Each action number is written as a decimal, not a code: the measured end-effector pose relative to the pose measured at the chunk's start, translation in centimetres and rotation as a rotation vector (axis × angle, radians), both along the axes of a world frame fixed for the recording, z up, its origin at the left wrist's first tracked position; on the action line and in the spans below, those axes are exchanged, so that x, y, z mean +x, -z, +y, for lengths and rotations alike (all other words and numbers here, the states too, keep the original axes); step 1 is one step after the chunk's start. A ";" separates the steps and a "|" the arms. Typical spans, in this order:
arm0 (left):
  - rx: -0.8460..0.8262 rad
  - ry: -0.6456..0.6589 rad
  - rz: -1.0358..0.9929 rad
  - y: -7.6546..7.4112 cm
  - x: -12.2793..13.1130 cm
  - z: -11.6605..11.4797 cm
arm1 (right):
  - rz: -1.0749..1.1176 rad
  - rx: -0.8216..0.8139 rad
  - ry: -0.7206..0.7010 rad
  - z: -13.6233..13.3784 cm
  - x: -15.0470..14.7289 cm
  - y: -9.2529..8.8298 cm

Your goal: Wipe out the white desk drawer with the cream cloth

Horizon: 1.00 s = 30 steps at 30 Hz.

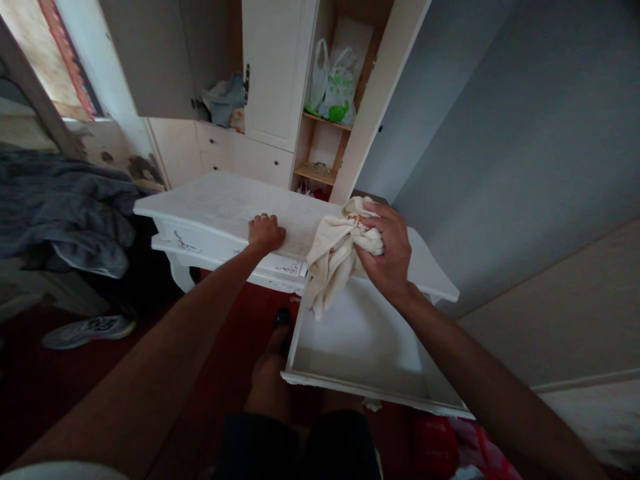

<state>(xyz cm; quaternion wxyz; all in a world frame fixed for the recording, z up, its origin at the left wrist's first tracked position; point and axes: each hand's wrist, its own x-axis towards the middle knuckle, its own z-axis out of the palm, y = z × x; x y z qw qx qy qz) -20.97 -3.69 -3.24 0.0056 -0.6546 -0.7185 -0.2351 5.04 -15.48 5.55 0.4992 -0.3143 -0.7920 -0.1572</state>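
Observation:
A crumpled cream cloth (330, 250) is bunched in my right hand (390, 247), above the back of a pulled-out drawer (360, 333). Part of it hangs down in loose folds over the drawer's left side. My left hand (267, 232) rests on the top of a white table (220, 197), close to its front edge. Its fingers are curled in, a ring shows on one, and nothing is seen in them. The white drawer juts out from the table's right half toward my body, and its visible inside is bare.
Behind the table stands a white wardrobe (277, 73) with open doors; a plastic bag (337, 90) sits on a shelf. Grey clothing (65, 200) is heaped at the left, above a shoe (90, 331) on the red floor. A grey wall (525, 133) closes the right side.

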 end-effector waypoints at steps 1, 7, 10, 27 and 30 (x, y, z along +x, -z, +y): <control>0.001 0.011 -0.022 0.0 -0.3 0.0 | 0.013 0.001 0.002 -0.1 0.2 -0.3; 0.099 -0.017 -0.544 -0.9 -1.9 -0.4 | 0.156 0.038 0.005 -0.6 1.0 -1.8; 0.254 -0.154 -0.953 -1.6 -0.8 -2.5 | 0.225 0.036 0.016 -0.8 0.7 -1.9; -0.288 0.452 -2.054 -0.7 9.9 -22.9 | 0.881 -0.482 -0.198 -4.7 -2.9 -0.8; -0.274 0.480 -1.955 -3.3 10.2 -21.9 | 0.948 -0.713 -0.294 -6.3 -3.7 1.3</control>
